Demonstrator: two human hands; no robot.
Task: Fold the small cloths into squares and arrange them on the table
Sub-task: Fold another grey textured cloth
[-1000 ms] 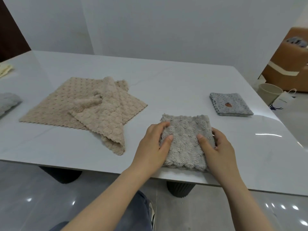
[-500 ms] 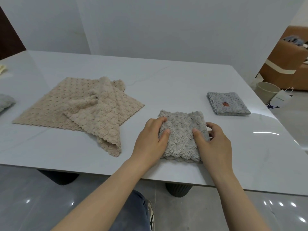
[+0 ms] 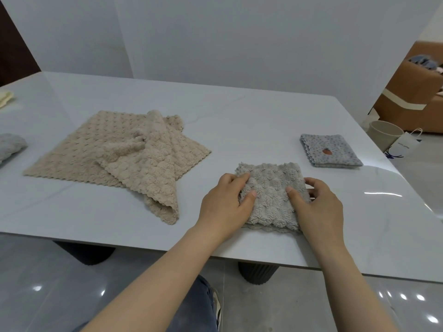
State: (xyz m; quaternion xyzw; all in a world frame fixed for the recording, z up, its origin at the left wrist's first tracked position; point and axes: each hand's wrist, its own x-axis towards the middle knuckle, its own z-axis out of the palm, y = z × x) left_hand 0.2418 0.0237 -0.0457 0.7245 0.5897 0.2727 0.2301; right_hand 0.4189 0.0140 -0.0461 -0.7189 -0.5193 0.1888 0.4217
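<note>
Only faint, unreadable print marks the paper bag (image 3: pixel 404 147) beside the table (image 3: pixel 239 121).

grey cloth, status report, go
Left hand and right hand both gripping the folded grey cloth, flat on the table. Beige cloth still unfolded. Blue cloth folded, set aside. Nothing in the way.

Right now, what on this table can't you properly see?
- Head view: grey cloth and cream cloth, cut off by the left edge.
- Folded grey cloth: its side edges are covered by the left hand and right hand.
- Print on the paper bag: too small.
</note>
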